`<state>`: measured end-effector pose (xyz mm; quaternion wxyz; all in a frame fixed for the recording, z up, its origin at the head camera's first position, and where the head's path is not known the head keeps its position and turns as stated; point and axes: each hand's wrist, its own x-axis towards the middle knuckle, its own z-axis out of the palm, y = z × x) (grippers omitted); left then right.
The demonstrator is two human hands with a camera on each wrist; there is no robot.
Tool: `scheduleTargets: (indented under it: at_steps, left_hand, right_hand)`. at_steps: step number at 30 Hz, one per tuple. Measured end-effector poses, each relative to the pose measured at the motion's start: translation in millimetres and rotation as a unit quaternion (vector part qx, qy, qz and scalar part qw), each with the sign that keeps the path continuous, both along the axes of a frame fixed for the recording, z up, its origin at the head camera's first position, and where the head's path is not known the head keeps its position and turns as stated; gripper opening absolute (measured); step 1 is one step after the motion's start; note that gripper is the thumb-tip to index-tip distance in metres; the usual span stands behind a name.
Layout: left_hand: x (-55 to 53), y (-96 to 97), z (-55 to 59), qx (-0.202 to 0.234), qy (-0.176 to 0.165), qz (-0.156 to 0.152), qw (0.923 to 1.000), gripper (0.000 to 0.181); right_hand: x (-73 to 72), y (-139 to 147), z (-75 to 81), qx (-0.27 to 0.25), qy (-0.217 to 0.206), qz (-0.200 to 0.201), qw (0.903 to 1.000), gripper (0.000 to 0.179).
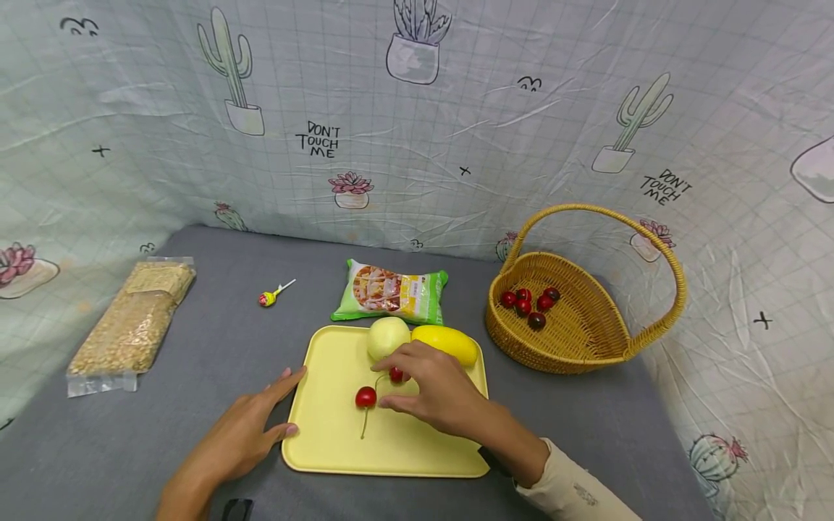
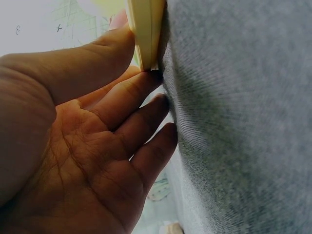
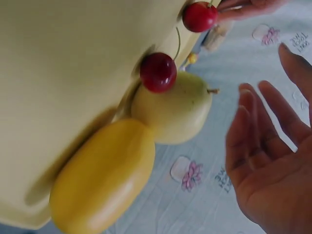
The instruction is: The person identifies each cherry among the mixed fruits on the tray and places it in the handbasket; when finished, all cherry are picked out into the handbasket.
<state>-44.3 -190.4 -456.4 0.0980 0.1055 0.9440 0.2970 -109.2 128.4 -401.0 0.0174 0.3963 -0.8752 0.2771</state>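
Observation:
My left hand (image 1: 244, 433) rests at the left edge of the yellow tray (image 1: 326, 449), thumb and index finger spread along the rim. In the left wrist view its fingers (image 2: 127, 95) are nearly straight against the tray's side. Over the tray hovers my right hand (image 1: 439, 387), fingers apart and loosely bent, holding nothing. Beneath it are two red cherries with stems: one cherry (image 1: 365, 397) lies left of the thumb, the other cherry (image 3: 158, 72) is partly hidden by the fingers in the head view. A pale green pear (image 3: 170, 109) and a yellow oval fruit (image 3: 103, 178) sit at the tray's back.
A wicker basket (image 1: 586, 362) with a tall handle holds several dark red cherries (image 1: 523, 307) at right. Behind the tray lies a green food packet (image 1: 391, 291). A lollipop (image 1: 268, 298) and a bag of grains (image 1: 133, 318) are on the left of the grey cloth.

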Motion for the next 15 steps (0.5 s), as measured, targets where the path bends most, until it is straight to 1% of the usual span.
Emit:
scheduleTargets:
  at_steps: [3,5,9,15]
  left_hand:
    - [-0.1,0.2,0.0,-0.002,0.001,0.002,1.0000,0.088]
    - [0.2,0.2,0.0,-0.001,0.002,0.001,1.0000,0.088]
    - [0.6,-0.2,-0.4,-0.002,0.008,0.000,1.0000,0.088]
    - [1.0,-0.5,-1.0,0.001,0.016,-0.003,0.9999,0.087]
  right_hand:
    - [-0.8,-7.0,-3.1,0.049,-0.033,0.003,0.9982,0.045]
    - [-1.4,-11.5,-5.1,0.078,-0.041,0.007,0.9961,0.046]
    - [-2.6,-19.1,-10.1,0.116,-0.042,0.015,0.9922,0.046]
    - [-3.2,-27.4,-17.0,0.151,-0.029,0.021,0.9878,0.045]
